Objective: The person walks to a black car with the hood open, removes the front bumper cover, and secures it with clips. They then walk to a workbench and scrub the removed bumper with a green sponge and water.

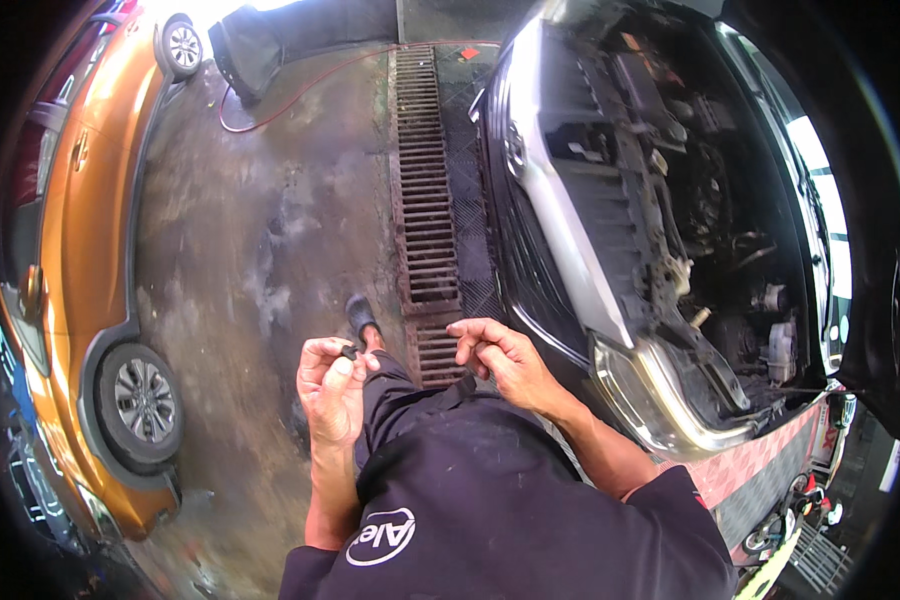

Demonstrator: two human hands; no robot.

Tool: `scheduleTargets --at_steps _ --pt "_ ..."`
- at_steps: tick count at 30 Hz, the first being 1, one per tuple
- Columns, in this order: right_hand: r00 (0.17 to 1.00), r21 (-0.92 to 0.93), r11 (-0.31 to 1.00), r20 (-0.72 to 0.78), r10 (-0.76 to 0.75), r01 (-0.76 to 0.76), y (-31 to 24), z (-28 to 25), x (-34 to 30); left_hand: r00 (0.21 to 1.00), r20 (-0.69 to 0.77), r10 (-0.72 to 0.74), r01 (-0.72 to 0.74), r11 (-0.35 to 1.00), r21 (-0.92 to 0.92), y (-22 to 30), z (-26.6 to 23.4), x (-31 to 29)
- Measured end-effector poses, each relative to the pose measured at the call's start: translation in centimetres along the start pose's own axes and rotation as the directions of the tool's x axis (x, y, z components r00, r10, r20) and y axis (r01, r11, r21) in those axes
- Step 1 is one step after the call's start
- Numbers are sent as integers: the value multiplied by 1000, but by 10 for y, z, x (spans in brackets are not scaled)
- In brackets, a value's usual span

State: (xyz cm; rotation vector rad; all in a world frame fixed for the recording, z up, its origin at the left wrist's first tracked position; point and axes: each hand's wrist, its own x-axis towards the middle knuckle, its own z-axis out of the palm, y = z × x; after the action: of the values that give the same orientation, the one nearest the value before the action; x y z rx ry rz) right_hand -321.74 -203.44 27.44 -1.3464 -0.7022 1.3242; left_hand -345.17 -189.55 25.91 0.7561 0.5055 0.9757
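Both hands raised in front of the torso, well apart, above the floor drain. Left hand [330, 400] upright from a near-vertical forearm, fingers bent, thumb pressed toward them; pinched at the tips, a small dark piece [349, 352], too small to identify. Right hand [512, 368] reaches in from the lower right, forearm slanting up and leftward, index finger extended toward the left hand, other fingers curled. Whether anything sits in its grasp, cannot tell.

Writing: white oval logo with lettering [380, 537] on the black shirt [550, 500], tilted, partly lost in a fold.

Materials: drain grate [427, 220] of rusty-brown parallel bars, long and narrow. Concrete floor [240, 240] grey-brown, blotched, with pale patches. Dark slip-on shoe [358, 312] just beyond the left hand. To the left, glossy orange car [100, 200]; multi-spoke alloy wheel [143, 405], black arch trim. To the right, vehicle with exposed engine bay [710, 210], silvery front edge, clear-lensed headlight [655, 395]. Thin reddish hose [315, 82] curving across the far floor.
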Motion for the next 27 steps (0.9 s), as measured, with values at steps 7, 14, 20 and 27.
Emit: scheduleTargets --at_steps 7,14,20,27 --pt "982 160 985 -168 86 -59 -19 47 210 995 44 -85 85 996 -11 82 -101 220" --pt "916 251 959 -339 212 -129 -52 36 342 965 94 -245 245 969 7 105 -137 423" --pt "886 262 962 -423 190 -82 -79 13 464 855 201 -479 473 878 77 45 -115 586" --pt "814 452 889 -542 208 74 -120 -37 620 638 348 -687 571 725 386 -55 -22 718"
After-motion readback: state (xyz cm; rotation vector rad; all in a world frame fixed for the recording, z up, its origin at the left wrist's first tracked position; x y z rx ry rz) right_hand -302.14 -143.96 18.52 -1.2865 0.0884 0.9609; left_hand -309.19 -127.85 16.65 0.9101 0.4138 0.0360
